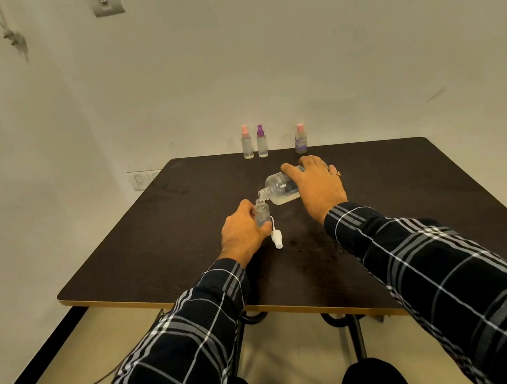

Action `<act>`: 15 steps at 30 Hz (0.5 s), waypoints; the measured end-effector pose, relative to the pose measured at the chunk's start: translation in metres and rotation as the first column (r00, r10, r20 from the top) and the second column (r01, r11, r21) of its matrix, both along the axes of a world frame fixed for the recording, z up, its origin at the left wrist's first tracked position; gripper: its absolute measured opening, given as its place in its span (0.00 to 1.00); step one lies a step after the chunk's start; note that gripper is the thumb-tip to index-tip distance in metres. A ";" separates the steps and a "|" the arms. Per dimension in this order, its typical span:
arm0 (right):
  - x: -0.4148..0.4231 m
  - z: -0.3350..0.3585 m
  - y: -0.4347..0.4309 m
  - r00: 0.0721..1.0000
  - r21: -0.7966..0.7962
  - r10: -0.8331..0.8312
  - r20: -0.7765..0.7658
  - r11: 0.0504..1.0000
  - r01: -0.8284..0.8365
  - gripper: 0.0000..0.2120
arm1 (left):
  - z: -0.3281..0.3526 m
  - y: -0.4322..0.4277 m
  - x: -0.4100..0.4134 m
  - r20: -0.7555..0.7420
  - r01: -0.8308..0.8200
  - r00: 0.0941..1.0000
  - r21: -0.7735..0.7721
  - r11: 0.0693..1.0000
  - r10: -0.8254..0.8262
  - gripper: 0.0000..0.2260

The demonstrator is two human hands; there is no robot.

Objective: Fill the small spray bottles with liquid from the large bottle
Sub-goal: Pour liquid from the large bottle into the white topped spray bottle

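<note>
The right hand (317, 185) grips the clear large bottle (281, 189), tipped nearly flat, with liquid pooled along its lower side. Its mouth meets the open neck of a small spray bottle (262, 213), which the left hand (242, 233) holds upright. A white spray cap (277, 237) lies just beside it on the dark wood-grain worktop (411, 201). At the far edge, by a pale wall, stand a pink-capped bottle (247, 143), a purple-capped bottle (261, 142) and a wider bottle (300, 139).

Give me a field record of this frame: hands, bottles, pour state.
left hand: grips small open bottle, upright
right hand: holds large bottle, tilted, neck at the small bottle's mouth
spray cap: white, off, lying on table beside the held bottle
far edge: pink-capped bottle, purple-capped bottle, labelled pink-capped bottle, all standing capped
pour state: stream too small to tell
</note>
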State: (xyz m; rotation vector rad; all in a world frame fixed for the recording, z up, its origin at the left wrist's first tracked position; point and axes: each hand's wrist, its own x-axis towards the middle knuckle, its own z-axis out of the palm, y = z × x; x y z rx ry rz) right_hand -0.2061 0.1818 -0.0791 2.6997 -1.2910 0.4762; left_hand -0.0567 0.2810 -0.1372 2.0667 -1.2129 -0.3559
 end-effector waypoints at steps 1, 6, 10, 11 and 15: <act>0.000 0.000 0.000 1.000 -0.005 0.001 0.001 1.000 -0.001 0.32 | 0.000 0.000 0.000 0.002 -0.002 1.000 0.000 1.000 0.002 0.13; 0.000 0.000 0.001 1.000 -0.014 0.000 0.003 1.000 0.000 0.32 | 0.000 0.000 0.000 0.005 -0.006 1.000 -0.003 1.000 0.006 0.12; 0.000 0.000 0.001 1.000 -0.010 -0.002 0.003 1.000 0.002 0.32 | 0.000 0.000 0.000 0.004 -0.004 1.000 -0.007 1.000 0.004 0.12; 0.000 0.000 0.001 1.000 -0.012 -0.001 0.003 1.000 0.001 0.32 | 0.000 0.000 0.000 0.001 -0.003 1.000 -0.006 1.000 0.003 0.12; 0.000 0.000 0.000 1.000 -0.014 -0.002 -0.001 1.000 0.002 0.32 | -0.001 -0.001 0.001 -0.003 -0.001 1.000 -0.005 1.000 0.001 0.12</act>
